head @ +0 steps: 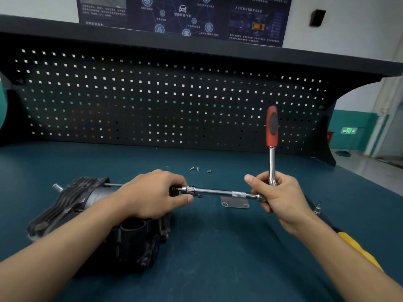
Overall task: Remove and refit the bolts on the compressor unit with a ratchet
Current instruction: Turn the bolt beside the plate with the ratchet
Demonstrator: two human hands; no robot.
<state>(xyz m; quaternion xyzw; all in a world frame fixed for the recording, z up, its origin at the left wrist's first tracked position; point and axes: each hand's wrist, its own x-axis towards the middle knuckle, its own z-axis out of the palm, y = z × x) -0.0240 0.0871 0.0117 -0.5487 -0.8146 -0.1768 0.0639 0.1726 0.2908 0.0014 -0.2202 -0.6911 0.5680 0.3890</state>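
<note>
Workbench surroundings: pegboard, poster, teal top

A black pegboard (152, 94) with square holes backs the teal bench top (218, 258) under a dark shelf (196, 47). A dark blue poster (185, 16) and a small black box (317, 17) hang on the white wall above. A green lit sign (349, 130) glows far right, and a yellow-handled tool (359, 251) lies at the right edge.

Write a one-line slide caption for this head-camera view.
Left hand pinches the extension bar at the compressor unit; right hand grips the red-handled ratchet.
</note>
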